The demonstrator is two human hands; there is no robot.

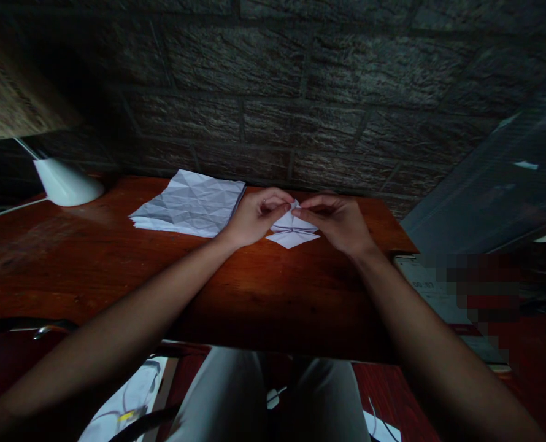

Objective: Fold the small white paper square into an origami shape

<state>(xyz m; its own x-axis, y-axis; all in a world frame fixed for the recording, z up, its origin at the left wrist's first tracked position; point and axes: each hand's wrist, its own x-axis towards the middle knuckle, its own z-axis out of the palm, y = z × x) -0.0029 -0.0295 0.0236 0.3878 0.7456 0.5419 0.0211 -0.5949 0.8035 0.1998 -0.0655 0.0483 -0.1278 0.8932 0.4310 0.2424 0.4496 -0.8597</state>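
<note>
Both hands' (pixel 253 216) (pixel 338 222) fingertips pinch the folded paper (pixel 292 237) (white, creased) near its tip.

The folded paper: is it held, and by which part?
The left hand and right hand pinch the folded paper near its far tip.

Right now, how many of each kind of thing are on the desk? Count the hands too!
Lamp: 1
Stack of creased paper: 1
Folded paper: 1
Hands: 2
Total: 5, with the stack counted as one
</note>
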